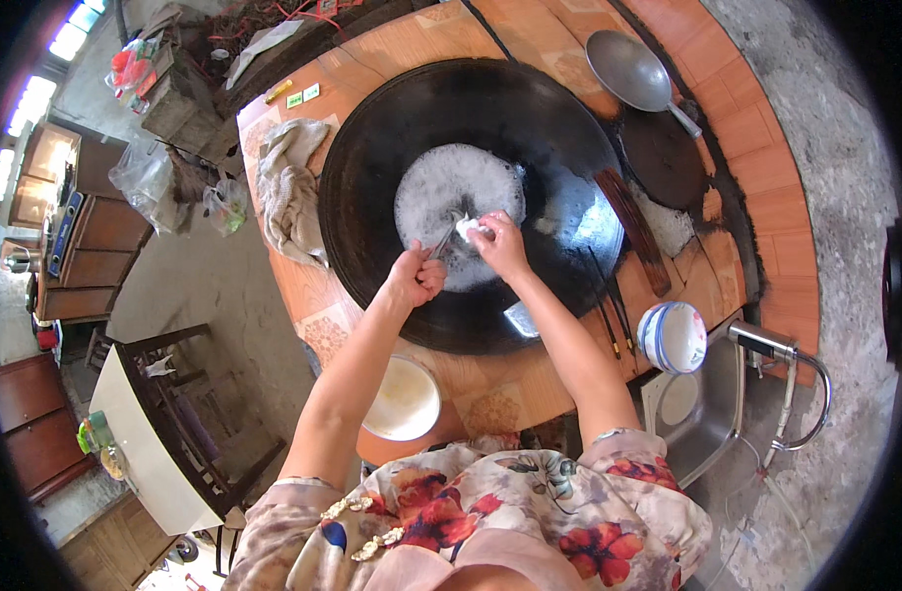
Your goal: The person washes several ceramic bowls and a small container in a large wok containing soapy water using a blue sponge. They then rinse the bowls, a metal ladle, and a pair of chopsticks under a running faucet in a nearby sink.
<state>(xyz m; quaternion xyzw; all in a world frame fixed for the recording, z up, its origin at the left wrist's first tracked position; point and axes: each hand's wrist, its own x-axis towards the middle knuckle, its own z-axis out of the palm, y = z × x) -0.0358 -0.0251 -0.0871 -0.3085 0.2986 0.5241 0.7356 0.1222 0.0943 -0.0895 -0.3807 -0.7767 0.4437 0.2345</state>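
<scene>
A large black wok (377, 155) is set into the tiled stove top, with foamy water (451, 177) in its bottom. Over the foam, my left hand (418, 276) grips a slim metal utensil (442, 242), probably a spoon; its far end is partly hidden by suds. My right hand (503, 245) pinches a white, sudsy wad (467, 227), cloth or sponge, close to the utensil's far end. Whether the wad touches the metal is not clear. Below my left forearm stands a white bowl (403, 399) with a little yellowish residue.
Right of the wok are a dark wooden strip (632, 229), a pair of dark sticks (610, 304), stacked patterned bowls (672, 337) and a large metal ladle (628, 70). A crumpled towel (292, 192) lies left. A steel sink (709, 425) with a faucet (765, 341) sits at lower right.
</scene>
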